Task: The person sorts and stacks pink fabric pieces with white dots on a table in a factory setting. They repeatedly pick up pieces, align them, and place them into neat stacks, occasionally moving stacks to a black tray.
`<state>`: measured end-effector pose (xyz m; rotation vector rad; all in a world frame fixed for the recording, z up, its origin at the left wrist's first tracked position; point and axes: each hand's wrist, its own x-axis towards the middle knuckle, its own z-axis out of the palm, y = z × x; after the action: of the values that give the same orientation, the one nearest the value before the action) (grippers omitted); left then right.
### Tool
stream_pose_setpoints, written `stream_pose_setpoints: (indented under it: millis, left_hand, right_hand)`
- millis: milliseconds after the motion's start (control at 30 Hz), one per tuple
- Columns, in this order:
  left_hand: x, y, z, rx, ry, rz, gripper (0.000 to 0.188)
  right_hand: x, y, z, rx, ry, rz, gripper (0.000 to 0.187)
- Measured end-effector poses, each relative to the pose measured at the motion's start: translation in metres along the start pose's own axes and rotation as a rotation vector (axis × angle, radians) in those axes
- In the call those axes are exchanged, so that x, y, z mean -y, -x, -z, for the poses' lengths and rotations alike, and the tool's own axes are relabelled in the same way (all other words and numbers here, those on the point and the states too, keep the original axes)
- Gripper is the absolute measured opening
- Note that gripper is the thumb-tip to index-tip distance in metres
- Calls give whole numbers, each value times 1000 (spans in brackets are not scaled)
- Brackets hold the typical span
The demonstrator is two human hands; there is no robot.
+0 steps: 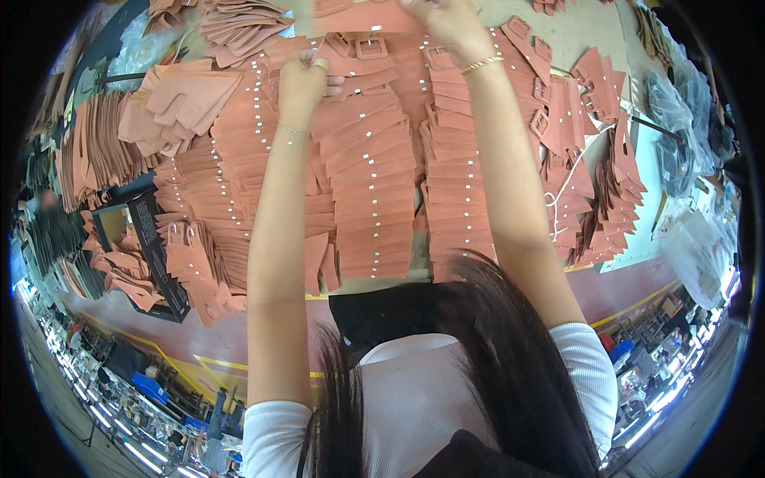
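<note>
My left hand (307, 84) is over the upper middle of the table, its fingers curled together above overlapping orange cut pieces. What it pinches, if anything, is too small to make out. Farther off and to the right, my right hand (450, 30) grips the corner of a flat orange cut piece (370, 19), partly cut off by the top edge. Below both hands runs a long overlapping row of orange cut pieces (370, 199), each bearing a small white sticker. Close to my left fingers lies an orange piece with a square buckle-shaped cutout (370, 49).
More stickered rows (458, 191) lie between and beside my arms. Loose stacks of orange pieces (179, 103) and a black box (155, 247) stand at the left. Clear plastic bags (673, 119) and a white cord (566, 187) are at the right.
</note>
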<state>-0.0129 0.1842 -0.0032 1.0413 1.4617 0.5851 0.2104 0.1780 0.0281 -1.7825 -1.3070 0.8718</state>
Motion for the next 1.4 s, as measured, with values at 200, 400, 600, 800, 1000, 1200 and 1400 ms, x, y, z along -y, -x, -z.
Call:
stream_pose_setpoints:
  millis: [200, 400, 600, 800, 1000, 1200, 1400]
  left_hand:
    - [6, 1, 3, 254, 438, 159, 40]
    - [0, 2, -10, 62, 331, 95, 46]
    - [-45, 41, 49, 165, 215, -226, 52]
    - [-59, 119, 203, 101, 85, -262, 61]
    - [4, 171, 326, -169, 98, 145, 67]
    - [85, 167, 370, -336, 117, 299, 56]
    - [120, 154, 388, -305, -147, 424, 26]
  right_hand:
    - [-45, 12, -66, 143, 161, -107, 35]
    - [-40, 28, -64, 76, 242, -54, 37]
    - [-63, 38, 8, 31, 468, 76, 36]
    - [-119, 61, 63, 38, 727, -28, 54]
    - [-150, 63, 61, 18, 747, -75, 60]
    - [-155, 56, 61, 45, 732, -13, 55]
    - [-112, 70, 47, -110, 951, -222, 70]
